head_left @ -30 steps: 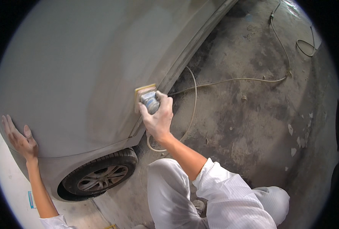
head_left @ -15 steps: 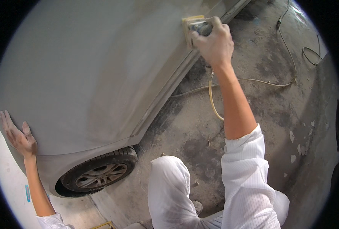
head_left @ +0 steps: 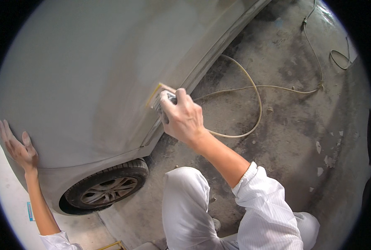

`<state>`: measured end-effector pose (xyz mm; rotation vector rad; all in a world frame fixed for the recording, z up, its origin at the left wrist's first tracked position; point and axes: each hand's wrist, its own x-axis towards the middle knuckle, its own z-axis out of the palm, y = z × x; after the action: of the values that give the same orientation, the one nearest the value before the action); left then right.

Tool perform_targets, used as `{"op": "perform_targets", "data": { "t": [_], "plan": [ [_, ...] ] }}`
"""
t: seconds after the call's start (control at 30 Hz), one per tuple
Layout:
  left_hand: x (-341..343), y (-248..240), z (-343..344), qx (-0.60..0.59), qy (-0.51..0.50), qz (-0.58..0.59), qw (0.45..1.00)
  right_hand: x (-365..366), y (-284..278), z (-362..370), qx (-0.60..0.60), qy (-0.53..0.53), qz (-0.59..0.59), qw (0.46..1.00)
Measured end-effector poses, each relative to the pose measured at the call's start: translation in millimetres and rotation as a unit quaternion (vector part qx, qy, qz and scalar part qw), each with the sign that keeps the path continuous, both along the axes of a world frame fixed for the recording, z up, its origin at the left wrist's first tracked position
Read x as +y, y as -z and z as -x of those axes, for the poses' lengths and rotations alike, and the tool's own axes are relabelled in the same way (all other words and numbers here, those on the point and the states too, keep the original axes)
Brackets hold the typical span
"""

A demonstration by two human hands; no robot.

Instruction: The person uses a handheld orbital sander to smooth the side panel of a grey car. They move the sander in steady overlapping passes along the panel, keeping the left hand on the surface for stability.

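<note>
A dusty grey car door and side panel (head_left: 81, 83) fills the upper left. Wrapped round a pneumatic sander (head_left: 156, 100) with a yellow-edged pad is my right hand (head_left: 183, 114); the sander sits against the lower door, near the sill. Much of its body is hidden by my fingers. From behind my right wrist a pale air hose (head_left: 258, 112) loops out over the floor. My left hand (head_left: 20, 148) lies flat on the panel above the wheel arch, fingers stretched and thumb apart, holding nothing.
Below the panel is a wheel with a dark tyre (head_left: 106, 185). A thinner hose (head_left: 319, 66) runs across the stained concrete floor (head_left: 285, 137), with pale flakes (head_left: 319, 146) at the right. My bent knee (head_left: 187, 196) is close to the wheel.
My right hand has brought the sander down and left along the door, from the upper sill toward the wheel. The hose now bows out wider. My left hand stays nearly where it was.
</note>
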<state>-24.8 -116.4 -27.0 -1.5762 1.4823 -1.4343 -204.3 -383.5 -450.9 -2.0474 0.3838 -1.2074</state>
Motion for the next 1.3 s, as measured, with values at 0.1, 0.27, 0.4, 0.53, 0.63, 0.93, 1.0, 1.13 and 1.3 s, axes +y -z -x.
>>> {"op": "perform_targets", "data": {
  "t": [0.1, 0.27, 0.4, 0.53, 0.63, 0.93, 1.0, 1.13, 1.3],
  "plan": [
    [4.0, -0.2, -0.7, -0.003, -0.029, 0.010, 1.000, -31.5, -5.5, 0.0, 0.011, 0.049, -0.027, 0.998],
    [8.4, -3.2, -1.5, 0.002, -0.035, 0.005, 0.999, -112.6, -18.1, -1.1, 0.017, 0.137, -0.060, 0.989],
    [7.9, -4.2, -1.2, -0.019, -0.048, -0.003, 0.999, -181.4, -24.4, -6.3, -0.008, 0.217, -0.029, 0.976],
    [5.3, -2.1, 1.2, -0.007, -0.054, 0.017, 0.998, -242.6, -30.2, -9.4, 0.040, 0.248, -0.081, 0.964],
    [3.1, -0.1, 3.0, -0.006, -0.063, 0.021, 0.998, -276.0, -37.0, -6.6, 0.031, 0.268, -0.088, 0.959],
    [2.6, 4.7, 9.0, 0.013, -0.069, 0.043, 0.997, -139.3, -45.5, -20.6, -0.017, 0.135, -0.223, 0.965],
    [1.4, 5.0, 9.1, 0.008, -0.065, 0.039, 0.997, -69.1, -47.6, -23.5, -0.043, 0.087, -0.246, 0.964],
    [-1.6, 6.1, 10.2, 0.018, -0.053, 0.038, 0.998, 37.9, -52.9, -17.9, -0.087, 0.020, -0.276, 0.957],
    [-4.3, 8.4, 11.9, 0.019, -0.054, 0.042, 0.997, 40.0, -57.2, -21.9, -0.097, 0.036, -0.300, 0.948]
  ]
}}
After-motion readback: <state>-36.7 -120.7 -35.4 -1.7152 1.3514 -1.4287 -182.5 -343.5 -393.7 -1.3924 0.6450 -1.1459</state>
